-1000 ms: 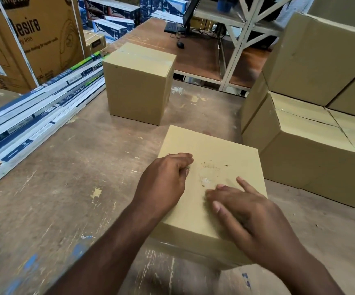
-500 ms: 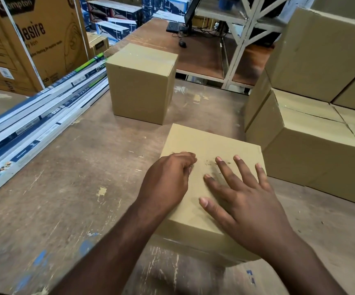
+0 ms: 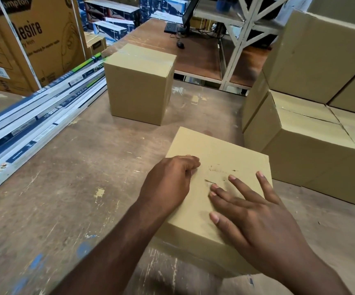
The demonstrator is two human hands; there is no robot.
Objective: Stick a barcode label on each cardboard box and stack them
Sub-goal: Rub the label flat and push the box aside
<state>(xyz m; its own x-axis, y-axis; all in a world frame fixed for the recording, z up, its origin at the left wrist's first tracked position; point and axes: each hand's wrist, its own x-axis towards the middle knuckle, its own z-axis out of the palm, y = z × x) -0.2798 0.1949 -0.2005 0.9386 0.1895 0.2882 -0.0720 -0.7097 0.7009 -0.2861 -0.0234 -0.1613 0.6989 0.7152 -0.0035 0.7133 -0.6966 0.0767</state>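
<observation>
A plain cardboard box [image 3: 219, 150] lies on the worn wooden table [image 3: 70, 188] right in front of me. My left hand [image 3: 170, 184] rests on its top near the left edge with the fingers curled under; nothing shows in it. My right hand [image 3: 251, 211] lies flat on the top with the fingers spread, pressing down. No barcode label is visible; only faint scuff marks show between the hands. A second, taller cardboard box [image 3: 138, 81] stands upright farther back on the table.
A stack of cardboard boxes [image 3: 313, 145] fills the right side, close to the near box. Long flat printed cartons [image 3: 36, 116] lie along the table's left edge. A large printed carton [image 3: 29, 39] stands at back left; a desk and a white metal rack [image 3: 240, 39] stand behind.
My right hand slid across the box top, from the near edge onto the right half, and its fingers spread out flat. My left hand stayed curled at the left edge.
</observation>
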